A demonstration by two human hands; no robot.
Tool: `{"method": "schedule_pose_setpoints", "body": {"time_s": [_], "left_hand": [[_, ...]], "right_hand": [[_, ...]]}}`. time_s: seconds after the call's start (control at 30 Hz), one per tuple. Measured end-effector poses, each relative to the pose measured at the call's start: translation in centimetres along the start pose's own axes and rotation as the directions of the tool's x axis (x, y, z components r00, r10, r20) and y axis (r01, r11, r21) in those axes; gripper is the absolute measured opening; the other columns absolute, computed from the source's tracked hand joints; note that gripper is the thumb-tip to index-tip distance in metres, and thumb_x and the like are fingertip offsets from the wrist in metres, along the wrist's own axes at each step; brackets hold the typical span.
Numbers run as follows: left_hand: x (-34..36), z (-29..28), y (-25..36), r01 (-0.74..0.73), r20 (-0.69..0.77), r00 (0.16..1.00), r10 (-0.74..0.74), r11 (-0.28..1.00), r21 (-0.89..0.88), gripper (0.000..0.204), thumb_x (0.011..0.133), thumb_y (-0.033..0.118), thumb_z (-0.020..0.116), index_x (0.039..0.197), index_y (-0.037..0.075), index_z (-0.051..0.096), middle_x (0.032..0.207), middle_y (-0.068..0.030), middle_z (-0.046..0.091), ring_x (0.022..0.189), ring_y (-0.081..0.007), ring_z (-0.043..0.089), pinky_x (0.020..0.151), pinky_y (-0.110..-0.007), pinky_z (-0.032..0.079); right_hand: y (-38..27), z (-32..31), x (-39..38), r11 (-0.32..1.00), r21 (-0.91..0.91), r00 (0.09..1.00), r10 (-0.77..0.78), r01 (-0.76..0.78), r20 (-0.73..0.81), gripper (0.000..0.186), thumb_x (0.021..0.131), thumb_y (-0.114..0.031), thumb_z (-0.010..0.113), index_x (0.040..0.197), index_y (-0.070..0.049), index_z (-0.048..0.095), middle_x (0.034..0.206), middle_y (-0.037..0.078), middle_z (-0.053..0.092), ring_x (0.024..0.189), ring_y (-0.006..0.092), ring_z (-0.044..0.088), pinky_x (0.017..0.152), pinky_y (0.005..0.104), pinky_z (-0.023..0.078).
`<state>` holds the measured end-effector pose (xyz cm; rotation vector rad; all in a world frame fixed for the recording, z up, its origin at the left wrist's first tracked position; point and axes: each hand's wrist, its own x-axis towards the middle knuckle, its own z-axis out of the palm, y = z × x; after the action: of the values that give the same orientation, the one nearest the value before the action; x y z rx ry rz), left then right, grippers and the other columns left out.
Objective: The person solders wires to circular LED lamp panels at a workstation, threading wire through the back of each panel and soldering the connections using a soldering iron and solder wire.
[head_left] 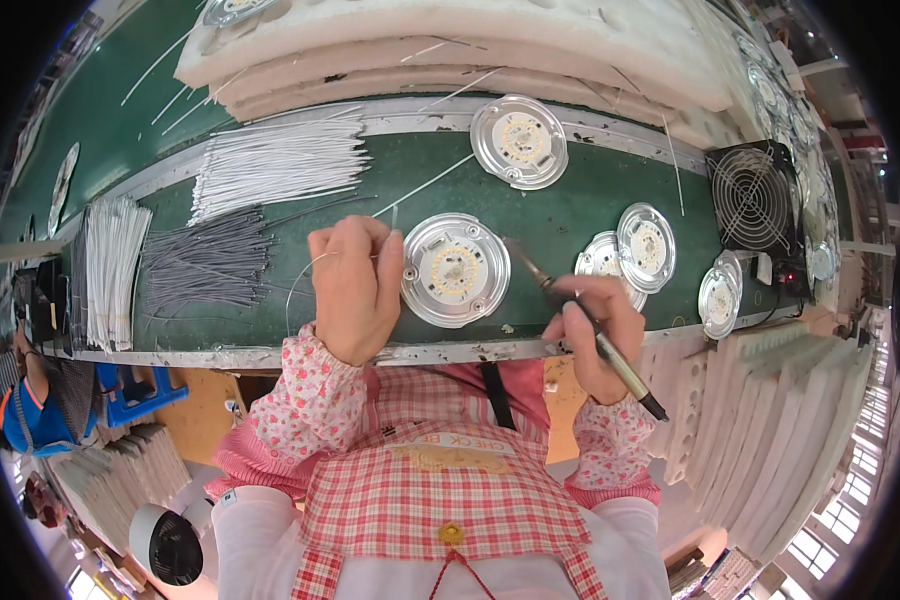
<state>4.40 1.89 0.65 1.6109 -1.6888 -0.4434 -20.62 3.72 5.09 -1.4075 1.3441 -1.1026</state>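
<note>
My left hand [357, 285] is closed in a pinch beside a round silver lamp plate [422, 300] that carries a ring of small yellow LEDs. A thin silvery solder wire [292, 296] loops out from its fingers to the left. My right hand [602, 330] grips a soldering iron [620, 366] like a pen, its tip pointing up and left, just right of the plate and apart from it. One pale wire [426, 184] lies slantwise on the green bench top, its lower end near my left fingertips; whether they touch it I cannot tell.
Bundles of white wires [280, 160] and grey wires [205, 262] lie at the left. Another lamp plate [519, 142] lies farther back; several more sit at right beside a black fan [752, 197]. White foam sheets [450, 45] are stacked behind. A person [45, 400] is at far left.
</note>
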Motion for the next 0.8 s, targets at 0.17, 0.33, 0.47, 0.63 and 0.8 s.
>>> {"method": "schedule_pose_setpoints", "body": {"time_s": [0.17,0.33,0.47,0.63,0.8], "left_hand": [[1.2,-0.2,0.8,-0.301,0.239,0.920,0.310,0.951,-0.071,0.013,0.070,0.005,0.066,0.079,0.005,0.056,0.090,-0.0082,0.056,0.088,-0.0282,0.051,0.079,-0.038,0.036],[1.2,0.7,0.5,-0.324,0.261,0.909,0.324,0.945,-0.044,0.013,0.066,0.008,0.069,0.075,0.006,0.058,0.092,-0.0061,0.054,0.089,-0.0262,0.050,0.078,-0.038,0.035],[1.4,0.8,0.6,-0.314,0.301,0.904,0.304,0.949,-0.013,0.011,0.066,0.009,0.069,0.072,0.006,0.059,0.093,-0.0054,0.052,0.089,-0.0255,0.050,0.078,-0.039,0.035],[1.5,0.9,0.4,-0.323,0.294,0.900,0.322,0.945,-0.047,0.012,0.066,0.009,0.069,0.072,0.006,0.060,0.093,-0.0058,0.051,0.088,-0.0251,0.050,0.077,-0.039,0.034],[1.4,1.5,0.4,-0.328,0.289,0.904,0.316,0.945,-0.010,0.012,0.067,0.009,0.069,0.073,0.007,0.059,0.091,-0.0057,0.050,0.088,-0.0248,0.051,0.076,-0.039,0.034]], "right_hand": [[2.1,0.1,0.6,0.991,-0.059,0.949,-0.100,0.123,0.300,0.016,0.088,-0.003,0.061,0.103,0.002,0.065,0.073,0.010,0.068,0.060,0.0147,0.066,0.054,0.0258,0.050],[2.2,0.3,1.9,0.938,-0.136,0.874,-0.235,0.319,0.426,0.016,0.089,-0.001,0.057,0.103,0.007,0.061,0.070,0.011,0.068,0.059,0.0146,0.069,0.052,0.0249,0.051],[1.6,0.0,2.2,0.950,-0.177,0.880,-0.153,0.256,0.450,0.016,0.088,-0.004,0.060,0.102,0.003,0.064,0.069,0.009,0.067,0.057,0.0145,0.066,0.052,0.0255,0.049],[1.7,-0.7,2.8,0.994,-0.052,0.890,0.110,-0.097,0.442,0.016,0.093,-0.006,0.058,0.106,0.000,0.064,0.075,0.006,0.068,0.065,0.0082,0.063,0.062,0.0241,0.049],[2.8,-1.5,4.2,0.989,0.042,0.863,0.101,-0.139,0.495,0.016,0.097,-0.008,0.057,0.109,0.001,0.061,0.081,0.006,0.068,0.070,0.0081,0.063,0.065,0.0233,0.049]]}}
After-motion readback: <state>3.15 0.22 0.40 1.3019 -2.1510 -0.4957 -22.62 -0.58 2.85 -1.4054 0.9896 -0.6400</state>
